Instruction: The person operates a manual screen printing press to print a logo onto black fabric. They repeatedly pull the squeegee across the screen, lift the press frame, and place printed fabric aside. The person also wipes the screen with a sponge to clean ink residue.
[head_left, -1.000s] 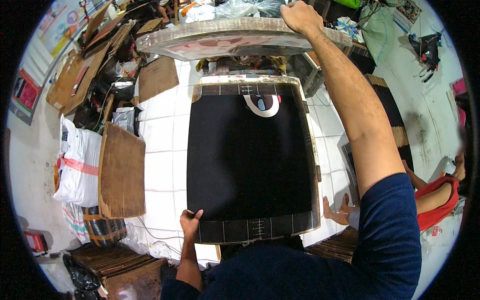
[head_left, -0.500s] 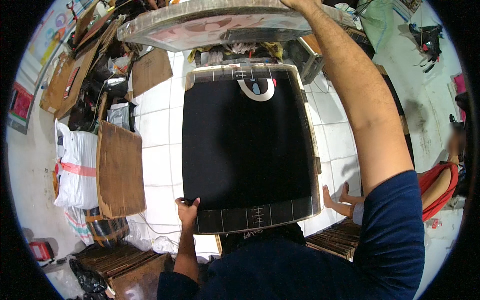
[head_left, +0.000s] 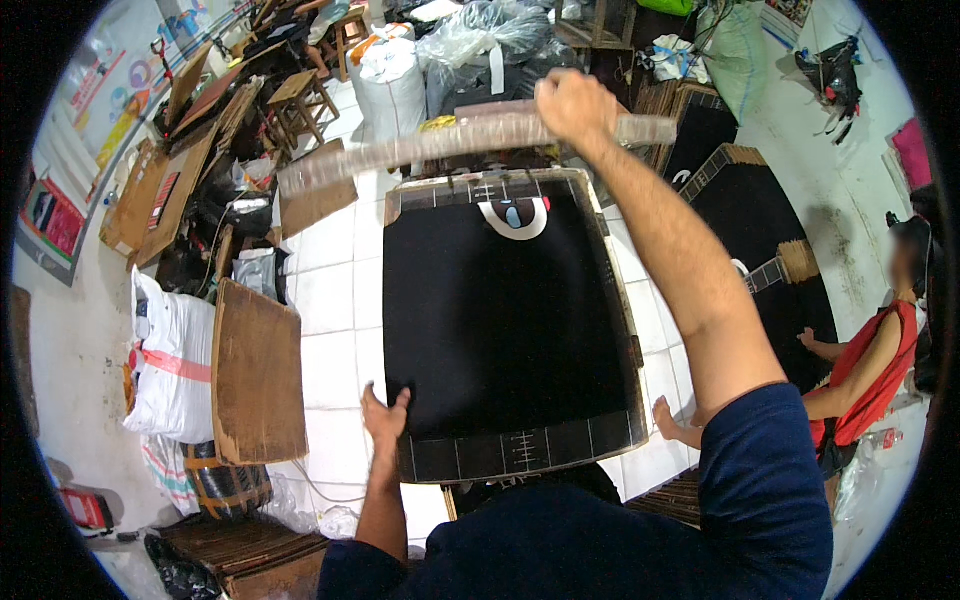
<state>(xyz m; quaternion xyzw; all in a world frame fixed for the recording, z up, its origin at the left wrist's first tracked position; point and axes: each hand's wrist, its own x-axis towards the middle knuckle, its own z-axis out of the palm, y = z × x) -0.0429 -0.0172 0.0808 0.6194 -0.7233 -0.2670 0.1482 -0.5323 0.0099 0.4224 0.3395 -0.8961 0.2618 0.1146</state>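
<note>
A board [head_left: 525, 455] with grid-marked end strips lies before me, black fabric [head_left: 500, 330] over it; a white curved print with blue and red details [head_left: 515, 220] is near its far edge. My left hand [head_left: 386, 410] is at the fabric's lower-left corner, thumb and fingers apart, holding nothing. My right hand [head_left: 578, 110] grips the top of a long, worn frame [head_left: 410, 147], seen almost edge-on above the board's far end.
Cardboard, a wooden panel [head_left: 255, 370] and white sacks [head_left: 165, 370] line the left. Plastic-wrapped bundles [head_left: 480, 45] and stools [head_left: 300, 105] are behind. At right a person in red [head_left: 865, 375] sits by stacked fabric-covered boards [head_left: 750, 215]. White tiled floor [head_left: 335, 340] surrounds the board.
The frame and my right hand now appear lower, the frame's printed underside no longer showing. My left fingers have let go of the fabric's corner and spread. The view has shifted slightly.
</note>
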